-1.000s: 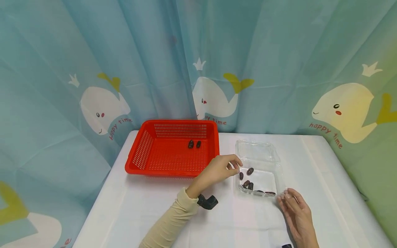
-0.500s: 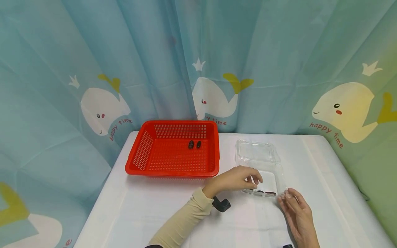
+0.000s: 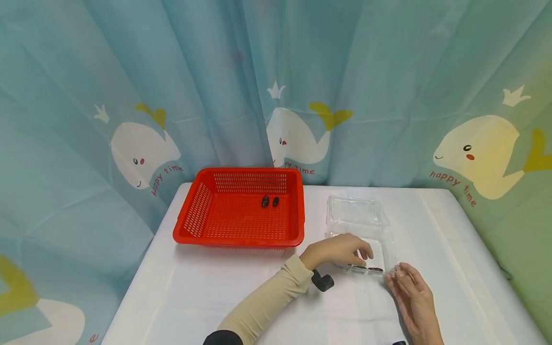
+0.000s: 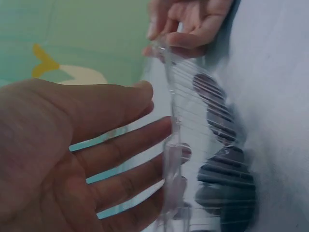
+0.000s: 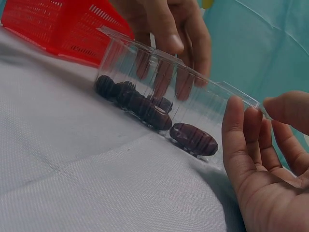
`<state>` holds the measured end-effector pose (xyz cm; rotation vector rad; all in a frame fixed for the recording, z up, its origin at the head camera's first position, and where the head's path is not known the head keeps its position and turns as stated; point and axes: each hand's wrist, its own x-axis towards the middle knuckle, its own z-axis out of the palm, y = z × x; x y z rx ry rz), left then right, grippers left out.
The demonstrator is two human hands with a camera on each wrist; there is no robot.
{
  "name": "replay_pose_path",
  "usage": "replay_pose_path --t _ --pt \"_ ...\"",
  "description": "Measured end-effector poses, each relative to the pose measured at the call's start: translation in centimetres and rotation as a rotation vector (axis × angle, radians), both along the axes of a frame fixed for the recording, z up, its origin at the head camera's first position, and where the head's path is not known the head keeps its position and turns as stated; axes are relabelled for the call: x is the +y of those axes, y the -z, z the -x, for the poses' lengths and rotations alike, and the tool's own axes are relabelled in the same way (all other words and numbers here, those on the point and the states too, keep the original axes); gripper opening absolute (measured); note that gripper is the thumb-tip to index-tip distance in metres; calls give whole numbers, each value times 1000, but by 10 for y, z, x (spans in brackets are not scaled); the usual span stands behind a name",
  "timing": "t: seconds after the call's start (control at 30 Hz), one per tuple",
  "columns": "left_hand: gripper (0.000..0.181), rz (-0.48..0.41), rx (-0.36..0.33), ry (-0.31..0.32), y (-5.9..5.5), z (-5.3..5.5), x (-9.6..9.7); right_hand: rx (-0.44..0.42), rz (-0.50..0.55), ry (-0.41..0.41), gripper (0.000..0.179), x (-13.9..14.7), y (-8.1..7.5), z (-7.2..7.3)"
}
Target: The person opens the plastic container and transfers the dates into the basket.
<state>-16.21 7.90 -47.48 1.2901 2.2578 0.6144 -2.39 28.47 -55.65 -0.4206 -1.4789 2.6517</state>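
A clear plastic clamshell box (image 3: 389, 245) stands on the table with its lid (image 3: 357, 211) folded back. Dark brown dates (image 5: 194, 139) lie in a row along its near wall, seen through the plastic in the right wrist view. My left hand (image 3: 338, 249) reaches over that wall, its fingers dipping inside above the dates. In the left wrist view the thumb stands apart from the fingers, with nothing between them. My right hand (image 3: 414, 297) pinches the box's near right corner between thumb and fingers. The left hand covers part of the box in the head view.
Left of the box sits a red plastic basket (image 3: 238, 241) holding two dates (image 3: 270, 201). A white cloth covers the table (image 3: 181, 292). Behind it hangs a blue-green curtain (image 3: 371, 158) printed with whales.
My left hand has moved from the box's left edge rightward and toward the near wall, down into the box. The right hand has stayed at the corner, and the basket has not moved.
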Motion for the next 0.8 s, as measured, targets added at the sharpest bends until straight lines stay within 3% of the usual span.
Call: replay_pose_path --t 0.43,0.8 --pt "29 114 -14 11 4 8 12 -8 -19 9 25 -1 0 -1" --pt "25 243 116 -63 -2 8 9 6 -19 2 25 -1 0 -1"
